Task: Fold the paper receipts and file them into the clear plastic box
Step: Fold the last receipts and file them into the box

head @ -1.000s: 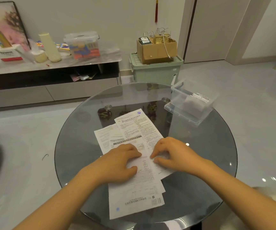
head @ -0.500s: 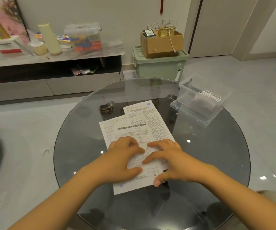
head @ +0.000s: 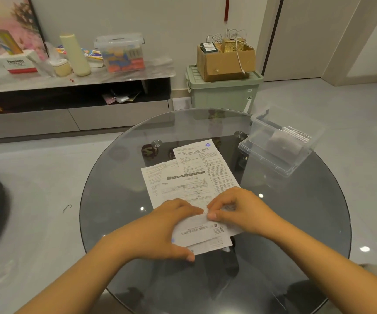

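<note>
since half a second ago the top receipt's near edge has been lifted and turned over toward the fingers. both hands, left and right, pinch that flap where their fingertips meet. thin, limp paper on slick glass; best held at the edge. more receipts lie beyond the pinch; the box sits far right of it.

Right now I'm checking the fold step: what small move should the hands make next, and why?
Probably press the folded flap flat and crease it. The left hand and right hand both pinch its turned-up edge over the other sheets, and it looks uncreased. The clear plastic box sits apart, so filing comes later.
</note>
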The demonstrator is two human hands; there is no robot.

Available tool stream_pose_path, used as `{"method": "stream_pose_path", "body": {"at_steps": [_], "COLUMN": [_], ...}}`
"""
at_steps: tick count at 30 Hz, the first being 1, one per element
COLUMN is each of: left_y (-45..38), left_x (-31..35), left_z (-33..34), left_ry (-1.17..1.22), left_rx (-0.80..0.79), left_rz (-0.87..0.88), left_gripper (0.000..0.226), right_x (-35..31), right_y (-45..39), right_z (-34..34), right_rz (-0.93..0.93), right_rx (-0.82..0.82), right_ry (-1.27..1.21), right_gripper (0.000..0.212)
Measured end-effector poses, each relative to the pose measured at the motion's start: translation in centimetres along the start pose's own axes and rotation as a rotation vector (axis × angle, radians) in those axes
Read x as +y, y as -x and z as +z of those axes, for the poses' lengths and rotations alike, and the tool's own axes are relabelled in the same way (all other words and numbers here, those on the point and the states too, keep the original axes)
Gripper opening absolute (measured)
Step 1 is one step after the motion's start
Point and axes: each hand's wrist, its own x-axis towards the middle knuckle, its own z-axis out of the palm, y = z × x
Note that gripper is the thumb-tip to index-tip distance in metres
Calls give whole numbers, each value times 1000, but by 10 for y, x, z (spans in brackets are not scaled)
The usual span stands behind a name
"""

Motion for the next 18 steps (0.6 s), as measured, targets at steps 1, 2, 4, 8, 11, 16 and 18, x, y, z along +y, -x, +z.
{"method": "stream_pose_path", "body": {"at_steps": [1,2,4,8,11,16,18], "left_y": [1,1,2,0,-2,-9,-13], "left_x": [-1,-1,-1,-3,-2,0,-1], "left_z": [-1,-2,-3,-5,-8,-13,-13], "left_ry": [16,26,29,79,207,275,295], "left_rx": [21,41,87,202,280,406,439], "left_rz": [-5,-5,21,86,41,-78,-117], "left_gripper": [86,88,86,53,24,17,13], "right_x": [-1,-2,-4,-4,-8,-16,-17], "right_y": [-1,-1,-2,-3,-3,-6,-6], "right_z": [-1,-2,-2,-6,-8,-11,-10], "right_rz": [18,33,55,89,109,245,227], "right_rx": [-3,-4,5,40,60,60,61], "right_ry": [-44,-65,-81,-158,-240,-326,-324], "right_gripper": [7,9,12,13,19,55,53]}}
